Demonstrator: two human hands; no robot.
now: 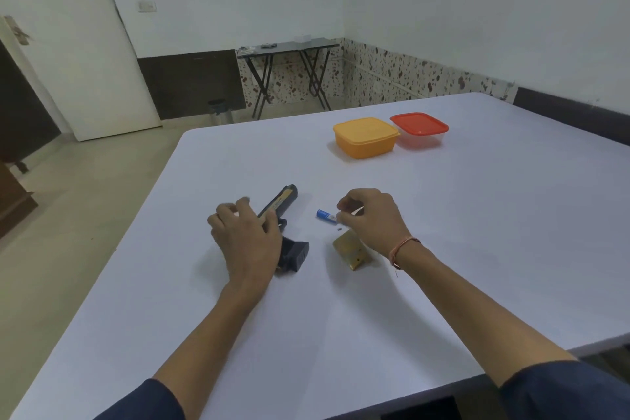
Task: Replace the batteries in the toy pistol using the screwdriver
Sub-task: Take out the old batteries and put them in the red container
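Note:
A black toy pistol (283,204) with a gold stripe lies on the white table (443,249), its grip pointing toward me. My left hand (245,242) rests over its middle, fingers spread and blurred. A blue battery (325,215) lies to the right of the pistol. My right hand (371,218) pinches something small and pale at the battery's right end; I cannot tell what it is. A gold battery cover (351,251) lies flat below that hand, with a tiny dark screw (338,230) beside it. The screwdriver is not clearly visible.
A yellow lidded box (364,136) and a clear box with a red lid (421,129) stand at the far side of the table. The table's left edge runs diagonally past my left arm. A folding side table (289,51) stands by the far wall.

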